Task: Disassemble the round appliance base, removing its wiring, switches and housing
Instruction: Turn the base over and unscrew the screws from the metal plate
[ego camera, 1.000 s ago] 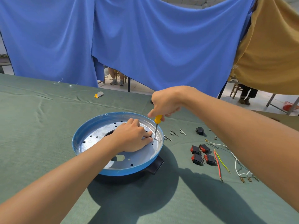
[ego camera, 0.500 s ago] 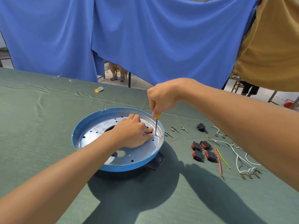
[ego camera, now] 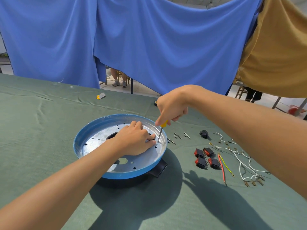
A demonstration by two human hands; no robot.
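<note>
Task thing: the round appliance base with a blue rim and a perforated silver metal plate is set on the table, in front of the person and slightly to the left.
Right hand: the right hand is wrapped around the yellow-handled screwdriver, with the fingers curled about the handle.
Left hand: the left hand is laid on the plate with the fingers bent. Whether anything is pinched beneath them cannot be told.
Key relation: the screwdriver tip is planted on the plate close to the right rim, just beside the left fingertips. The shaft stands nearly upright, with the handle leaned a little away and to the right. The fastening point therefore lies straight down the shaft from the right grip.
Step judged: a fastener at the plate edge appears to be under work, with the base steadied by the left hand.
Removed parts: four black-and-red rocker switches, white wires, a red wire and loose screws are laid out to the right, well apart from the base.
Surface: a creased green cloth covers the table, and slipping of the base is judged unlikely.
Room: blue curtains and a mustard cloth are hung behind the table.
</note>
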